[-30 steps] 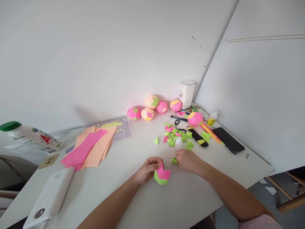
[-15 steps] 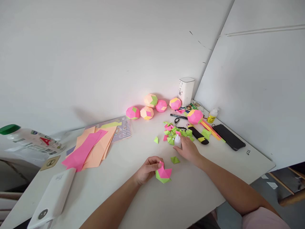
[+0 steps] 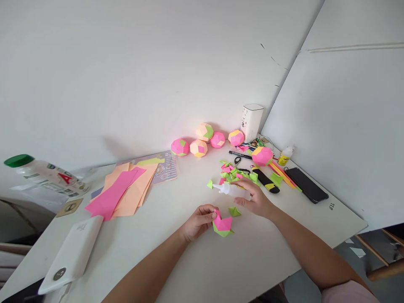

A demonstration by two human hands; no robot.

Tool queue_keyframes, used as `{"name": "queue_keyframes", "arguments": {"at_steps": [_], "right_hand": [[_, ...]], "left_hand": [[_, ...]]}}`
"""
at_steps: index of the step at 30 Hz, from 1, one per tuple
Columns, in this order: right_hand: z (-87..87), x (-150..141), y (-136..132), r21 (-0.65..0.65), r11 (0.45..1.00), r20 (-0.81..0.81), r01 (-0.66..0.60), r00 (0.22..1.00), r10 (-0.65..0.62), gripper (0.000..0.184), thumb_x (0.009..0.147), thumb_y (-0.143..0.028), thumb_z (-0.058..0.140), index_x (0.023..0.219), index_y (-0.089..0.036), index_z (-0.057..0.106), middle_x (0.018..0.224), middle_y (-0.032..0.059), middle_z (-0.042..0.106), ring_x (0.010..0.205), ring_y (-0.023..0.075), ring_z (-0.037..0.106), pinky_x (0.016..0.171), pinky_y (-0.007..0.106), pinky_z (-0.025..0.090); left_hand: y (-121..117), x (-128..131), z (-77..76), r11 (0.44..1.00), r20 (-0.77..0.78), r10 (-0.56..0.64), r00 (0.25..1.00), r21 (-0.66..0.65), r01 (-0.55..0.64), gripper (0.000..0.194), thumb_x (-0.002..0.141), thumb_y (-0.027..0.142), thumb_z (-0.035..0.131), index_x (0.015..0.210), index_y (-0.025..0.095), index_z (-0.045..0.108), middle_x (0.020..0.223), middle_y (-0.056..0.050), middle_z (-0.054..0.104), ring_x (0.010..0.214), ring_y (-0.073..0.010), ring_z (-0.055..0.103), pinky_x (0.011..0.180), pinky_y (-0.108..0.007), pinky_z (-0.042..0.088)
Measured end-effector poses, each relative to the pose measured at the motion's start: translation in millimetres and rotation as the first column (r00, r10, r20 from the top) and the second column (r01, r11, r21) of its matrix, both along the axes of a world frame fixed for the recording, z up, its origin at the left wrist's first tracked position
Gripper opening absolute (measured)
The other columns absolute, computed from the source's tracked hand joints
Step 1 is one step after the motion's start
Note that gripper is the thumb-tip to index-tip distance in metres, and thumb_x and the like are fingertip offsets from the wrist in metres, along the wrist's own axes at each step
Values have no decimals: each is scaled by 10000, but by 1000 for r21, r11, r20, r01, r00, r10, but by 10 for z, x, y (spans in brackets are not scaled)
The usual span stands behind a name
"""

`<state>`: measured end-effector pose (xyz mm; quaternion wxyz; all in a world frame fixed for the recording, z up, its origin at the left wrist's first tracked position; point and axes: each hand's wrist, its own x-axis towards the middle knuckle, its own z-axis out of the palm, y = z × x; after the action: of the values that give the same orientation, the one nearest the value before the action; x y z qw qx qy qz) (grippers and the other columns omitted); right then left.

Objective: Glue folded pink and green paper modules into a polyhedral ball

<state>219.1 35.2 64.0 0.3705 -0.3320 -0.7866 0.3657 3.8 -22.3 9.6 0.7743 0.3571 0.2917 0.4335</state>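
Left hand [image 3: 199, 221]: I pinch the pink-and-green paper model [image 3: 222, 226] by its pink edge, over the worktop [image 3: 179, 263].
Right hand [image 3: 255, 199]: wrapped around the white squeeze bottle [image 3: 232, 190], tipped sideways, nozzle pointing left.
Green folded piece [image 3: 234, 211]: on the worktop, just beyond the model.
Squeeze: best light, I'd say, with the nozzle clear of the paper pile [image 3: 235, 172].
Pinch: gentle, sparing the folds.

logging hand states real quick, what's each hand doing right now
Left hand: closed, fingers pinching the pink-and-green folded paper piece.
Right hand: closed around the white squeeze bottle, which is tipped over sideways.
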Motion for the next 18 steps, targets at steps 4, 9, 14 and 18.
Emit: {"name": "queue_keyframes", "arguments": {"at_steps": [4,9,14,18], "right_hand": [[-3,28,32,-325,946,-208,-2,976,-70,455,723,-470,693,1081,-216,573,1036,75,581,799,198,596,668,326,489],[-94,8,38,-466,883,-383,-59,913,-141,374,694,-442,726,924,-225,526,806,-15,554,463,68,468,489,269,426],[-116,-27,1,-498,856,-435,-139,894,-107,318,723,-430,708,869,-230,507,590,-64,497,461,81,452,429,211,379],[-135,-55,-45,-501,852,-438,-153,894,-97,300,735,-412,703,862,-237,494,547,-78,476,439,75,428,401,189,350]], "left_hand": [[-3,-5,11,1000,24,-2,1000,-20,2,135,682,267,731,635,154,677,617,-15,579,589,-125,513,572,-260,378],[1,-11,19,1000,-9,-27,1000,2,27,135,691,249,719,635,134,674,611,-15,566,588,-122,510,571,-252,380],[8,-14,10,999,-9,-48,999,12,48,96,681,224,717,655,135,690,629,-17,590,595,-123,518,584,-254,385],[4,-24,10,996,-17,-76,997,35,76,77,687,208,701,654,138,701,637,-22,595,618,-137,523,617,-277,397]]}}
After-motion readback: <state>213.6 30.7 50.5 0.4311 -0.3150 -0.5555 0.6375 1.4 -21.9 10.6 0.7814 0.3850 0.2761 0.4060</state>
